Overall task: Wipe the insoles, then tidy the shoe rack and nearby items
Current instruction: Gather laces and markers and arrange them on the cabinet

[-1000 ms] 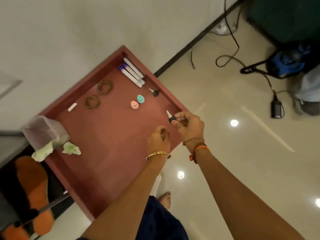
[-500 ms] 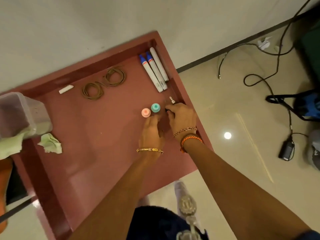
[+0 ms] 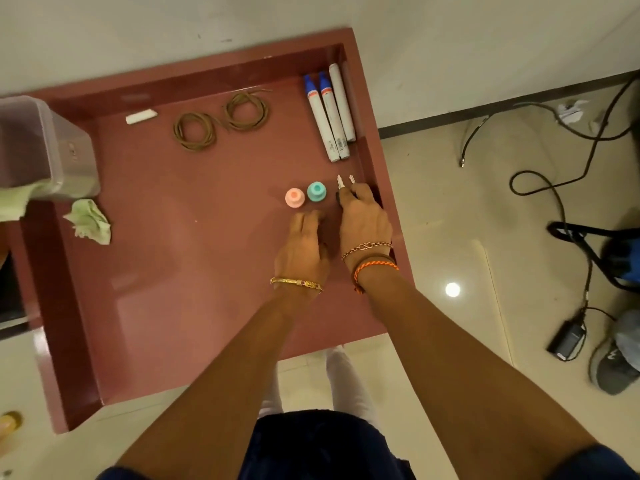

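Since a second ago the right hand point(image 3: 363, 220) has carried its key from the near right edge of the maroon surface point(image 3: 194, 271) up beside the second key, and the left hand point(image 3: 304, 247) has followed it in. From the head view, the two keys point(image 3: 341, 183) now lie side by side near the right rim, just right of the teal cap point(image 3: 316, 191) and pink cap point(image 3: 294, 197). Their blades point away from the person toward the wall, long axes roughly parallel to each other and to the three markers point(image 3: 330, 116) beyond. Right fingers curl over the dark key heads, seemingly pinching them; left fingers rest loosely curled, holding nothing. I'd judge this as the tidying stage, lining small items in a row. Coiled laces point(image 3: 220, 123), a clear bin point(image 3: 52, 150) and crumpled wipe point(image 3: 90, 221) sit well apart on the left.
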